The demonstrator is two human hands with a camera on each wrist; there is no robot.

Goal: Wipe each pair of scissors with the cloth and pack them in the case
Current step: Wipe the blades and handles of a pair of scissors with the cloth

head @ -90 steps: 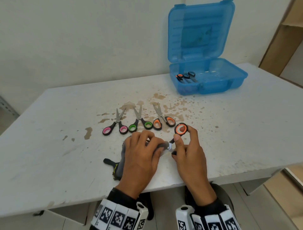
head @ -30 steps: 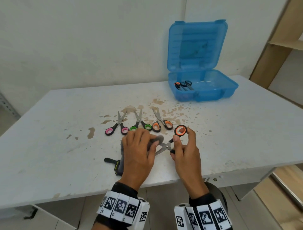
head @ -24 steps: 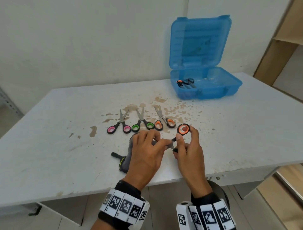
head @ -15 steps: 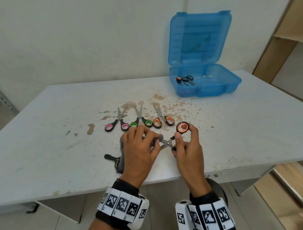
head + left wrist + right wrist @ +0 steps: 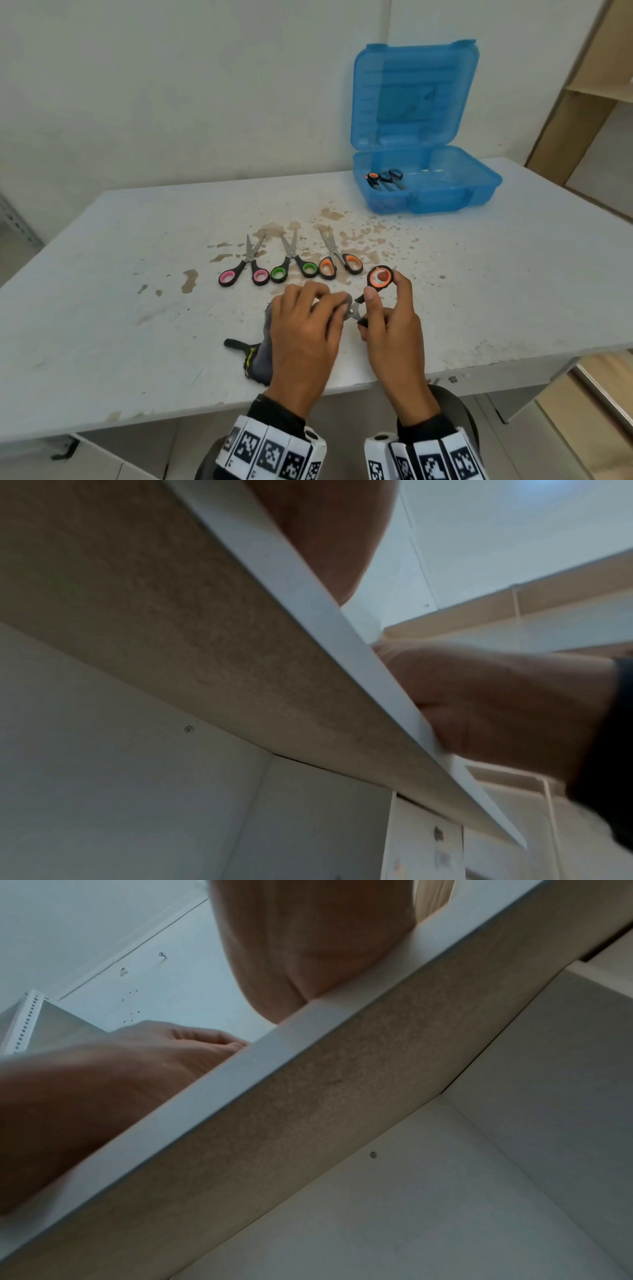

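Near the front edge of the counter (image 5: 102, 342), the right hand (image 5: 390, 329) grips a pair of orange-handled scissors (image 5: 371, 287), one loop raised between finger and thumb, the other handle tucked under the curled fingers. The left hand (image 5: 305, 329) has its fingers curled round the grey cloth (image 5: 262, 359), pinching it over the blades, which are almost wholly hidden; only a glint of metal shows at the pivot. The chief risk, as a judgement, lies there: the blades stand open, and if the right hand squeezes the loops while the cloth is drawn along them, fabric or a fingertip behind it could be nipped. A slack hold on the raised loop might also let the scissors twist and slip off the near edge, since both hands work close to it. Three more pairs lie in a row toward the middle: pink (image 5: 244, 270), green (image 5: 294, 265) and orange (image 5: 339, 262), unwiped as far as can be told. The open blue case (image 5: 479, 192) sits at the far right corner, well apart, with scissors already inside; carrying a pair that far with blades agape invites a snag on its rim.
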